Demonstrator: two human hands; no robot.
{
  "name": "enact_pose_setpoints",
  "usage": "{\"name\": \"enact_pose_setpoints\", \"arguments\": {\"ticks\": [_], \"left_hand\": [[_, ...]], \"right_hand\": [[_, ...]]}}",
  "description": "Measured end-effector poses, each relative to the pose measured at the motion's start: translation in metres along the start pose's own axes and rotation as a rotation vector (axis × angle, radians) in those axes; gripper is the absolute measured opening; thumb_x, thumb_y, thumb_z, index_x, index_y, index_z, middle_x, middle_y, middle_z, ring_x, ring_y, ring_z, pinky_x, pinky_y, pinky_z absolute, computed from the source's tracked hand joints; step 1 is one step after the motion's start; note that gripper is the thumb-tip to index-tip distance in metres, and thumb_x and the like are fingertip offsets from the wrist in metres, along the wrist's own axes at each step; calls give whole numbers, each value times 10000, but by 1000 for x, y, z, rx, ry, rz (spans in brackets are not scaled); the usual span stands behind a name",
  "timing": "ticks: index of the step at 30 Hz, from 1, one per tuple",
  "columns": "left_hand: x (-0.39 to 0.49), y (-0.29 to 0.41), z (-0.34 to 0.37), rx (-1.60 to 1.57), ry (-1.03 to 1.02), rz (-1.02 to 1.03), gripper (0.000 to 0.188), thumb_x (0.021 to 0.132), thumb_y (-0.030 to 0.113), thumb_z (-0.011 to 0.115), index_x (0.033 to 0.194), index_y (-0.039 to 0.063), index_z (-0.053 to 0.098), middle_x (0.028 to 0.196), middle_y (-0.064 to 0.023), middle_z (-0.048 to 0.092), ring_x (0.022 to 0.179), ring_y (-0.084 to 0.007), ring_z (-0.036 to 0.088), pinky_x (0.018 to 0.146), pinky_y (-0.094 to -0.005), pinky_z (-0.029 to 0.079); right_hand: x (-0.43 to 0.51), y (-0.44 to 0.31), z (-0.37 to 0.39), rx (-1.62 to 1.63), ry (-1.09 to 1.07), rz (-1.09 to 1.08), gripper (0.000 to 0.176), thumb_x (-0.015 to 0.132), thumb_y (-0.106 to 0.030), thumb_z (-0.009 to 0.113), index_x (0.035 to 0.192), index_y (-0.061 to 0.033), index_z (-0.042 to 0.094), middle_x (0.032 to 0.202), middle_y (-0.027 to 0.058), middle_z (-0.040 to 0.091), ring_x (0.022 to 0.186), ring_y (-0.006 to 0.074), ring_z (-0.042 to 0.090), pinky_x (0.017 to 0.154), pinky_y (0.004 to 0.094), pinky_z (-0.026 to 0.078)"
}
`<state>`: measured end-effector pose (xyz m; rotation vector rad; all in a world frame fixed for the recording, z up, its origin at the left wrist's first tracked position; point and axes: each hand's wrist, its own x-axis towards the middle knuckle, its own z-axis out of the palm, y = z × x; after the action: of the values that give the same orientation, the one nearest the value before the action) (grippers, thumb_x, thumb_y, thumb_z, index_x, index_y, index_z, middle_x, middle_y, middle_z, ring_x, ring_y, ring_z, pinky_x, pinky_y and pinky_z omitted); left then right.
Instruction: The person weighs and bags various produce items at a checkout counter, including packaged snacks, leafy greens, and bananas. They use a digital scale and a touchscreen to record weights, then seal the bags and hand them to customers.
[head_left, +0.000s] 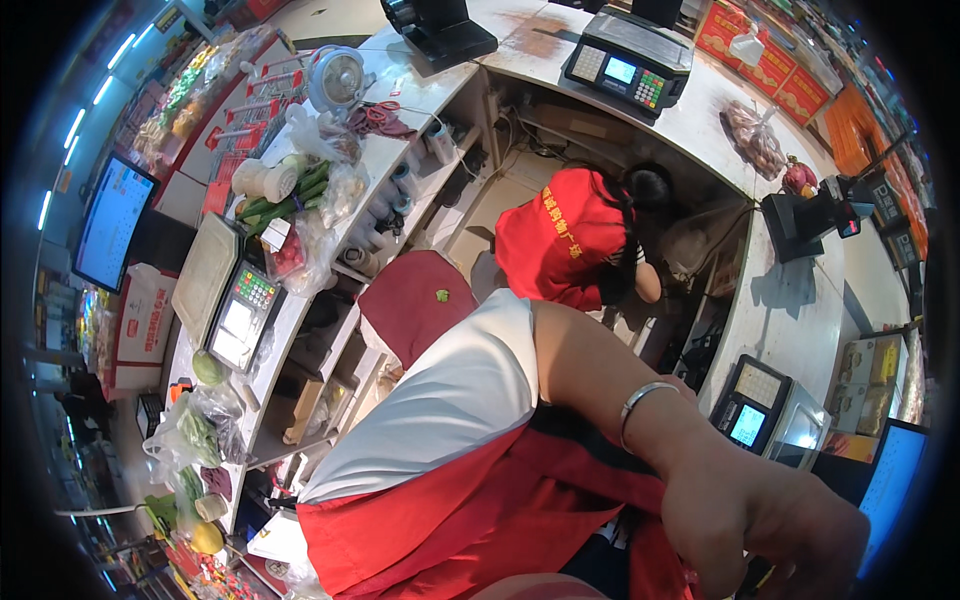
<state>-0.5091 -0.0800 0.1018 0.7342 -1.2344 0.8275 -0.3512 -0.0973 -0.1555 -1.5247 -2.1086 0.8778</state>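
Note:
My left hand (757, 517), with a silver bracelet at the wrist, is large and close to the lens at lower right. Its fingers bend downward, and their tips are blurred or hidden, so any hold is unclear. The bare forearm crosses from a white sleeve (442, 397) and a red vest (420, 532). Behind the hand, a weighing scale with a lit display (750, 420) rests on the right counter. My right hand is out of view. A blurred pinkish surface (540, 589) shows at the bottom edge; what it is cannot be told.
A person in a red vest (562, 240) crouches inside the counter ring. A dark red, cap-like thing (416, 304) lies beyond my sleeve. Another scale (225, 300), bagged vegetables (300, 187) and a small fan (337, 79) stand on the left counter (300, 307). Open shelves run beneath.

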Motion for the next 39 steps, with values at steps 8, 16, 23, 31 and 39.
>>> {"name": "enact_pose_setpoints", "arguments": {"ticks": [8, 16, 23, 31, 39], "left_hand": [[-8, -7, 7, 64, -5, 24, 442, 800, 48, 590, 1229, -23, 513, 1129, -78, 581, 872, -171, 504, 729, -276, 423], [-15, -4, 12, 107, -34, 77, 414, 829, 64, 574, 1228, -27, 515, 1137, -87, 581, 874, -180, 505, 735, -282, 427], [-19, 6, 15, 119, -21, 109, 391, 855, 79, 560, 1228, -30, 517, 1144, -95, 580, 876, -188, 507, 739, -288, 430], [-20, 13, 25, 106, -39, 169, 367, 885, 95, 544, 1227, -34, 520, 1151, -104, 579, 879, -197, 508, 745, -294, 434], [-18, 33, 29, 58, -132, 133, 390, 903, 147, 536, 1248, -34, 523, 1152, -97, 579, 887, -202, 525, 739, -294, 431]], "right_hand": [[1, -3, 2, -42, 23, -31, 104, 859, -103, 636, 925, -25, 656, 932, 137, 646, 904, 330, 631, 801, 398, 496], [5, -33, -1, -37, 11, 21, 93, 861, -97, 637, 920, -26, 648, 927, 138, 645, 901, 323, 632, 806, 397, 497], [4, -49, 9, 45, 8, 126, 83, 863, -83, 636, 922, -28, 653, 926, 134, 650, 880, 332, 637, 791, 398, 505], [-10, -47, 36, -4, 125, 75, 85, 857, -102, 649, 910, -37, 662, 923, 147, 660, 871, 346, 634, 763, 401, 509], [-26, -44, 56, -17, 158, 85, 96, 846, -105, 655, 906, -29, 656, 918, 149, 667, 882, 352, 634, 792, 409, 502]]}}
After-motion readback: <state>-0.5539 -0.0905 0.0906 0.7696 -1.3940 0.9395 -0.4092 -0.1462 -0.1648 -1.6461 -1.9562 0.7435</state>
